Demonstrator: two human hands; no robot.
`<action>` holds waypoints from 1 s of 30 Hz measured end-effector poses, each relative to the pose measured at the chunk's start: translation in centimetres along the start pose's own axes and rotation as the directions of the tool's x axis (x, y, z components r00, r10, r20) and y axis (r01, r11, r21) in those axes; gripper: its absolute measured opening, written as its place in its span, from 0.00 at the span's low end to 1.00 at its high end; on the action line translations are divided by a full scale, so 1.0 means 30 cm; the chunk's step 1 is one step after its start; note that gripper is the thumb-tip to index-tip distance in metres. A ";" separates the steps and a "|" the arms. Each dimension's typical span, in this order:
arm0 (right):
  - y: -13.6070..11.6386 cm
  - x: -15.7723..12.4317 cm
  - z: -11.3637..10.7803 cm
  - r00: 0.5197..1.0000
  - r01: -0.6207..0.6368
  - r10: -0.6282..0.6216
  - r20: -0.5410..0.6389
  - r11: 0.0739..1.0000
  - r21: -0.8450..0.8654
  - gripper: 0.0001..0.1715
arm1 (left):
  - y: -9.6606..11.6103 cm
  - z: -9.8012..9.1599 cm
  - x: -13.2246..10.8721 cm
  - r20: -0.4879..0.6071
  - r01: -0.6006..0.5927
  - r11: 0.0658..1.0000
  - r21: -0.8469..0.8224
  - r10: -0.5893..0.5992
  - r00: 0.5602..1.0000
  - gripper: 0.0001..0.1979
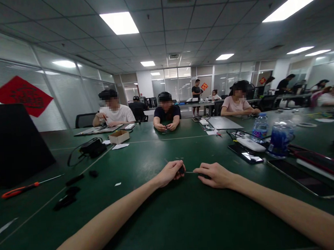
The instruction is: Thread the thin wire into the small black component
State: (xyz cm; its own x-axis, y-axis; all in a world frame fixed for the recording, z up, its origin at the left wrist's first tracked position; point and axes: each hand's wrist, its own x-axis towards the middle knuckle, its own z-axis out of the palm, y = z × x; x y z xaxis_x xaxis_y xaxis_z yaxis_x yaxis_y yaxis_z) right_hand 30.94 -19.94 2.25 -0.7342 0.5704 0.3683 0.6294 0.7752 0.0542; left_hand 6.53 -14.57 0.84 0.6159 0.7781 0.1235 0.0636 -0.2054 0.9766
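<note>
Green bench [151,232] carries a red-handled screwdriver [20,191] off to the left and a phone [245,153] to the right. Both hands are curled closed: the left hand [169,173] pinches a small dark piece [182,169], and a thin metal pin [189,172] runs from it to the right hand [214,175], which seems to hold a dark bit [205,176], too small to make out. Work this fine goes best with wrists low and steady.

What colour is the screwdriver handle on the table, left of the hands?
The screwdriver handle is orange-red with black, shown best in the head view.
</note>
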 end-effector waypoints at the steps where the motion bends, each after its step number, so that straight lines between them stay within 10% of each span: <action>1: 0.002 0.000 0.003 1.000 0.001 -0.001 -0.004 1.000 -0.001 0.20 | -0.002 -0.001 0.000 -0.003 -0.007 1.000 -0.009 0.007 1.000 0.25; 30: 0.017 -0.012 0.030 0.981 -0.177 0.180 -0.075 0.983 0.043 0.17 | -0.003 -0.015 -0.001 -0.026 -0.066 0.962 -0.265 0.061 0.998 0.20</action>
State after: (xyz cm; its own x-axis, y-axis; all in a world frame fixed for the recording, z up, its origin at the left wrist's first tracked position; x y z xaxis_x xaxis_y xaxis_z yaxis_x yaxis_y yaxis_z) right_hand 31.29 -19.48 1.30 -0.5877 0.6784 0.4409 0.7379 0.6729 -0.0519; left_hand 6.14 -14.31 0.83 0.5980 0.7792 0.1878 -0.1876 -0.0917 0.9780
